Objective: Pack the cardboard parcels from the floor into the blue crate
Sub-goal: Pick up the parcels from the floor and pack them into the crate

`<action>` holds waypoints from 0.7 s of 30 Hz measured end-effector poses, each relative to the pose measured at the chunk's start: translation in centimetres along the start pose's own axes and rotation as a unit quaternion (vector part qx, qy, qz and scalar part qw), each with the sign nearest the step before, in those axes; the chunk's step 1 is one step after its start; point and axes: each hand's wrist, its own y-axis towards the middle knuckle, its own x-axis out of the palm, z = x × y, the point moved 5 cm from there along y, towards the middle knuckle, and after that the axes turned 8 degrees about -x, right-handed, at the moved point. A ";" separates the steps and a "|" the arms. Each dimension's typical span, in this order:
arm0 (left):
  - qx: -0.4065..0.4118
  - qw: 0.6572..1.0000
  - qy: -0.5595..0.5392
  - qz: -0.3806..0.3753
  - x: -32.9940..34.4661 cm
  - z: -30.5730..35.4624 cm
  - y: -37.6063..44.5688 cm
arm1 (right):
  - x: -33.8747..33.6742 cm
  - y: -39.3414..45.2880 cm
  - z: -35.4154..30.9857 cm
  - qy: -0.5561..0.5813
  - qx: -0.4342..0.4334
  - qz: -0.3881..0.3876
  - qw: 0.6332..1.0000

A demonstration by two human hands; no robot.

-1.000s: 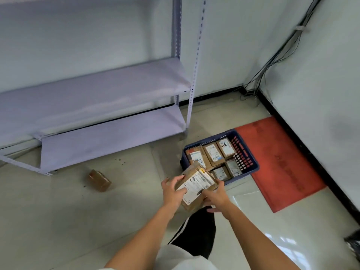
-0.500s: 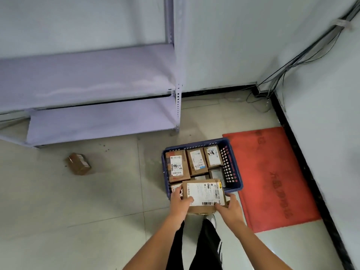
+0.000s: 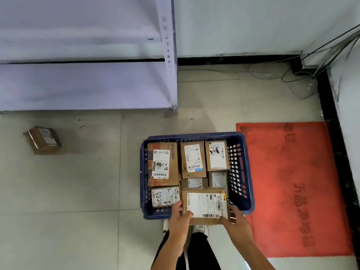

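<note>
A blue crate (image 3: 240,168) stands on the tiled floor in front of me, with several labelled cardboard parcels packed inside. I hold one more cardboard parcel (image 3: 206,204) with a white shipping label over the crate's near right corner. My left hand (image 3: 180,216) grips its left edge, thumb on top. My right hand (image 3: 234,219) grips its right near corner. Another small cardboard parcel (image 3: 43,140) lies on the floor far to the left, out of reach of both hands.
A grey metal shelf unit (image 3: 87,82) stands at the back left, its corner post (image 3: 169,55) just beyond the crate. A red mat (image 3: 292,188) lies right of the crate. Cables (image 3: 303,75) run along the far right corner.
I have come closer to the crate and look more steeply down. Both hands have brought the parcel forward, level over the crate's near right corner.
</note>
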 end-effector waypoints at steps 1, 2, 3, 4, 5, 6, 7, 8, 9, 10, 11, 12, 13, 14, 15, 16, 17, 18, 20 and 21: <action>-0.002 1.000 0.003 0.004 0.4 -0.1 2.3 | 0.6 2.1 0.9 0.004 0.001 0.001 1.000; 0.000 1.000 0.009 0.010 0.5 -0.5 4.8 | 1.3 4.1 1.9 0.006 0.004 -0.002 1.000; 0.001 1.000 0.026 0.014 0.8 -0.7 7.1 | 2.1 6.1 2.9 0.008 0.003 -0.007 1.000; 0.003 0.999 0.044 0.015 0.9 -1.2 9.3 | 3.0 7.8 3.9 0.005 0.003 -0.013 1.000; 0.002 0.998 0.061 0.013 1.1 -1.7 11.3 | 3.9 9.3 4.8 0.004 0.003 -0.017 1.000; 0.006 0.997 0.076 0.011 1.3 -2.2 13.0 | 4.8 10.7 5.7 0.001 0.004 -0.021 1.000; 0.005 0.997 0.083 0.012 1.5 -2.5 14.4 | 5.7 11.9 6.5 0.001 0.003 -0.026 1.000; 0.006 0.996 0.084 0.014 1.8 -2.9 15.6 | 6.4 13.0 7.4 -0.001 0.005 -0.029 1.000; 0.007 0.996 0.085 0.019 2.0 -3.1 16.5 | 7.0 14.0 8.0 -0.003 0.004 -0.029 1.000; 0.010 0.996 0.087 0.021 2.2 -3.3 17.5 | 7.4 14.8 8.6 -0.016 0.004 -0.030 0.999; 0.013 0.995 0.092 0.021 2.5 -3.5 18.3 | 7.7 15.6 8.9 -0.036 0.005 -0.032 0.999; 0.013 0.995 0.093 0.020 2.7 -3.7 19.2 | 8.0 16.4 9.3 -0.051 0.007 -0.035 0.998; 0.011 0.995 0.092 0.019 3.0 -3.8 19.8 | 8.3 17.1 9.5 -0.053 0.009 -0.039 0.998; 0.008 0.996 0.091 0.021 3.1 -4.1 20.2 | 8.7 17.7 9.6 -0.053 0.010 -0.047 0.997; 0.006 0.995 0.093 0.027 3.1 -4.3 20.7 | 9.0 18.2 9.7 -0.059 0.008 -0.057 0.997; 0.008 0.995 0.096 0.034 3.1 -4.4 20.9 | 9.3 18.6 9.7 -0.071 0.007 -0.067 0.995; 0.012 0.994 0.102 0.039 3.1 -4.3 21.1 | 9.5 18.9 9.6 -0.081 0.005 -0.074 0.994; 0.015 0.994 0.105 0.042 3.2 -4.4 21.3 | 9.8 19.3 9.7 -0.083 0.008 -0.078 0.993; 0.016 0.992 0.114 0.045 3.4 -4.4 21.4 | 10.2 19.8 10.0 -0.082 0.019 -0.089 0.992; 0.018 0.991 0.120 0.048 3.5 -4.4 21.4 | 10.4 19.9 10.1 -0.087 0.022 -0.096 0.991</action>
